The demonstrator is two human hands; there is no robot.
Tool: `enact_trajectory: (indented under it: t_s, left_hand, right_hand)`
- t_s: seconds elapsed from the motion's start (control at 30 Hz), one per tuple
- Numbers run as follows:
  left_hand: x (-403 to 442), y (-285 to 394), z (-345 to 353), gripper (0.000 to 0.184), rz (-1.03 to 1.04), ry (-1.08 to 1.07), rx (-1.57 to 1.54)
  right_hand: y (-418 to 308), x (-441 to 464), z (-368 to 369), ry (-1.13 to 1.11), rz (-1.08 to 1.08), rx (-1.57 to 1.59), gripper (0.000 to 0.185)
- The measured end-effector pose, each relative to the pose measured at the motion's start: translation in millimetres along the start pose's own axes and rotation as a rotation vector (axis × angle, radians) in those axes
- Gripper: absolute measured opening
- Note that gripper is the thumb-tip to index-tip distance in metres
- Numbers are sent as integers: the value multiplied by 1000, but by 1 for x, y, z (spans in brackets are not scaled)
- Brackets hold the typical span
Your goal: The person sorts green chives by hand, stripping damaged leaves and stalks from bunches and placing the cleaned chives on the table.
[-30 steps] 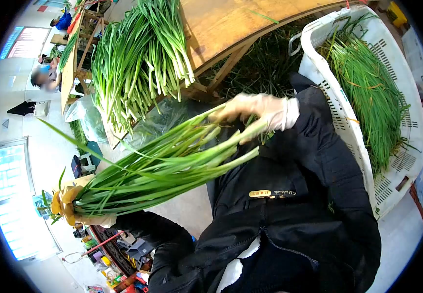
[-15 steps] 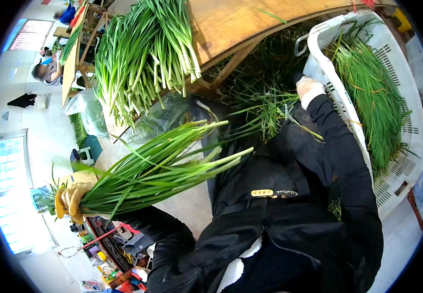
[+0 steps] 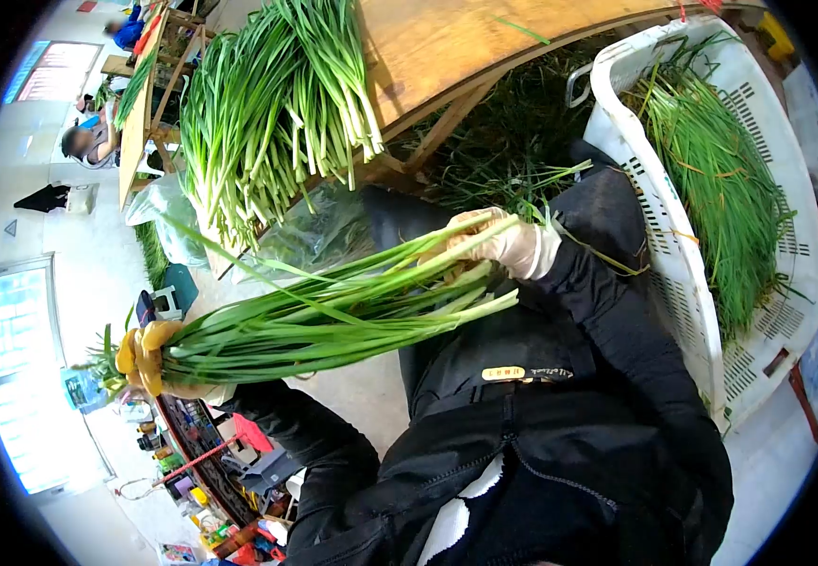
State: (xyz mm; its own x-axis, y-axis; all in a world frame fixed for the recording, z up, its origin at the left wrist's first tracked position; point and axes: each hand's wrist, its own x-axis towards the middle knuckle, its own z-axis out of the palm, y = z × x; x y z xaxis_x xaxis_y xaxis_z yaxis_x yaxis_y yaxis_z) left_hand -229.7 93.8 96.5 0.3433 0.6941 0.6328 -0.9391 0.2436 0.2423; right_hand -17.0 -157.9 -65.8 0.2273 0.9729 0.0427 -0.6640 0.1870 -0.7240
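Observation:
My left hand, in a yellowish glove, is wrapped round the leafy end of a bunch of long green stalks. The bunch lies across the air in front of my body, its pale ends pointing right. At those ends is my right hand, in a whitish glove, with its fingers closed on some of the stalks; the fingertips are partly hidden among them. Loose thin leaves lie over my dark-clad leg, just beyond the right hand.
A wooden table bears a big pile of green stalks. On the right stands a white perforated crate with more greens. Plastic bags hang by the table edge. A seated person is far left.
My right hand went out to the right beside the crate, then came back to the stalk ends and closed on them. The bunch in my left hand has swung slightly flatter.

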Motion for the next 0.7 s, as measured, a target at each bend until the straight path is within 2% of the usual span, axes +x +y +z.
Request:
enact_trajectory:
  t_s: [0.03, 0.07, 0.1, 0.13, 0.17, 0.2, 0.23, 0.27, 0.33, 0.4, 0.47, 0.5, 0.53, 0.57, 0.6, 0.67, 0.7]
  left_hand:
    - [-1, -10, 2, 5, 142, 101, 283]
    - [-1, -10, 10, 6, -263, -28, -138]
    - [2, -5, 5, 13, -367, -44, -165]
    - [3, -6, 3, 13, -364, -44, -166]
    - [5, -9, 2, 15, -419, -104, -222]
    - [6, -11, 0, 18, -476, -164, -277]
    - [3, -10, -3, 18, -475, -165, -277]
    - [-3, -10, -5, 15, -228, -205, 87]
    - [-8, -14, -2, 11, 26, -240, 449]
    - [-7, -26, 18, 4, -152, -212, -376]
    - [-2, -15, 18, 5, -183, -166, -384]
    - [0, -13, 18, 5, -243, -174, -372]
    - [1, -13, 18, 5, -304, -180, -359]
    - [0, -12, 14, 7, -243, -129, -359]
    - [2, -15, 14, 7, -246, -126, -362]
    - [6, -23, 13, 4, -330, -127, -382]
    - [11, -22, 6, 11, -420, -162, -404]
  right_hand:
    - [-14, -2, 5, -10, 21, -192, 21]
    - [-6, 1, -6, -45, -105, -618, 19]
    - [-13, -1, -6, -62, -138, -814, 18]
    - [-21, -2, -3, -79, -173, -1008, 16]
    - [-23, -3, -3, -39, -168, -1050, 14]
    - [-14, -3, -12, 62, -236, -1233, 12]
    - [-11, -3, -20, 118, -117, -1296, 11]
    - [-10, -2, -29, 175, 2, -1355, 10]
    - [-13, 4, -62, 361, 386, -2076, 11]
    - [-10, -15, -126, 742, 468, -1964, 13]
    - [-23, -23, -127, 689, 833, -2037, 22]
    - [-22, -30, -121, 584, 741, -2089, 42]
    - [-42, -23, -85, 379, 646, -1936, 61]
    - [-30, -17, -93, 162, 193, -1622, 72]
    - [-26, -5, -72, 20, 126, -1408, 75]
    - [-24, 11, -29, -204, 153, -643, 74]
    - [-3, 20, -24, -242, 88, -372, 69]
